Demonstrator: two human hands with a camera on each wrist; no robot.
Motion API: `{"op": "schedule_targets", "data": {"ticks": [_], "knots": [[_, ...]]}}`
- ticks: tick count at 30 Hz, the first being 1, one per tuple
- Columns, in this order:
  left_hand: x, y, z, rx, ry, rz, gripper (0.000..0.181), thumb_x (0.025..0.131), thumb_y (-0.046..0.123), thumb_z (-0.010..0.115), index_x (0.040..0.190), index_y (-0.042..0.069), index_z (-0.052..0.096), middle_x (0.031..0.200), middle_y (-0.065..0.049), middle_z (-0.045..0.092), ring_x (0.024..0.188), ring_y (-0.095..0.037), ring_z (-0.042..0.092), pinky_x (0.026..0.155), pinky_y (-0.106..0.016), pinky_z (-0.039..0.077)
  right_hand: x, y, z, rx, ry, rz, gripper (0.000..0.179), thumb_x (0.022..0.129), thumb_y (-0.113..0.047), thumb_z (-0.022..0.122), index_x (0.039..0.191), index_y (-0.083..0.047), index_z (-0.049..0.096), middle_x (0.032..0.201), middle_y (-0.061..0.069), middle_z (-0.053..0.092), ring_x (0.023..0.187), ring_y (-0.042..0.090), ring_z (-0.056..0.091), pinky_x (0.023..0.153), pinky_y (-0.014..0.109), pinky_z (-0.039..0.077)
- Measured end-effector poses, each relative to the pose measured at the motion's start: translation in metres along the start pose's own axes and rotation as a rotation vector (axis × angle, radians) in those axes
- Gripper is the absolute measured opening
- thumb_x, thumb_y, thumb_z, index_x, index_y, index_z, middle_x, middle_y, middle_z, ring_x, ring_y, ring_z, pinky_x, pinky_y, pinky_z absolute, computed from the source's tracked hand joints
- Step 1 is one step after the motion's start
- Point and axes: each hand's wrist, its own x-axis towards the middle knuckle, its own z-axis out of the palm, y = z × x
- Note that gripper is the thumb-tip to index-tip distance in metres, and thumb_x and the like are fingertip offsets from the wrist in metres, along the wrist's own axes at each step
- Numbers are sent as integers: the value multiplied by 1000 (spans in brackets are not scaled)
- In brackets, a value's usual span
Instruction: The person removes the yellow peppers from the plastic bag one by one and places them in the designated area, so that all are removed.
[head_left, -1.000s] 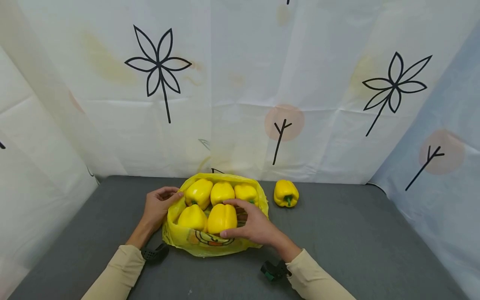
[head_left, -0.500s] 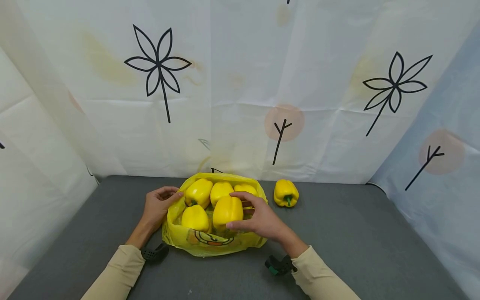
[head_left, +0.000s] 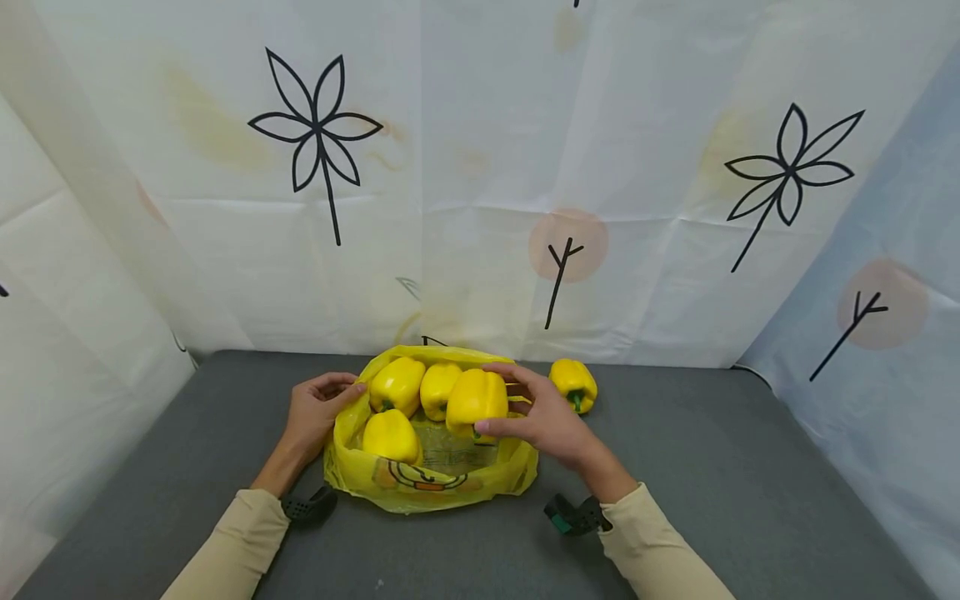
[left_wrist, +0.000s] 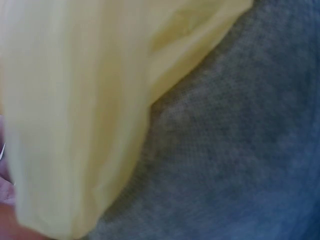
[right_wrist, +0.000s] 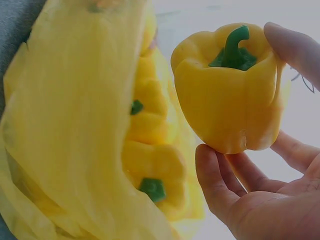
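Note:
My right hand (head_left: 551,421) grips a yellow bell pepper (head_left: 476,400) between thumb and fingers, over the right part of a yellow plastic bag (head_left: 427,492). In the right wrist view the held bell pepper (right_wrist: 230,100) shows its green stem, apart from the bag (right_wrist: 75,110). My left hand (head_left: 318,412) pinches the bag's left rim; the left wrist view shows mostly blurred bag plastic (left_wrist: 80,115). Inside the bag sit several more yellow bell peppers, one at the front left (head_left: 392,436). The held pepper hides part of the bag's far right side.
Another yellow bell pepper (head_left: 573,383) rests on the grey table (head_left: 712,483), right of the bag and partly behind my right hand. A white curtain with printed plants (head_left: 480,183) stands along the table's back edge. Dark wrist bands (head_left: 576,515) sit on both wrists.
My right hand has lifted the bell pepper from the front of the bag and carried it up and to the right, baring the bag's bottom. The left hand has stayed at the rim.

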Motion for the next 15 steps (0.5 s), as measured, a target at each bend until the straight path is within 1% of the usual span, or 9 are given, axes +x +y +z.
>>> {"op": "schedule_targets", "data": {"ticks": [9,15], "knots": [[0,-1,0,-10,-2,5,28,94,12,76,109,-10,68,86,3,71,77,-11,68,67,-24,60,-4,-7,-20,29,51,-19,74,89,-13,81,152,-11,43,144,18,47,121,34,57,94,41,55],[0,0,0,-7,-1,5,28,94,12,76,110,-10,69,87,3,72,78,-11,68,68,-24,60,-7,-11,-35,12,109,-42,71,90,-10,79,152,-9,44,144,19,47,121,35,56,91,37,56]]}}
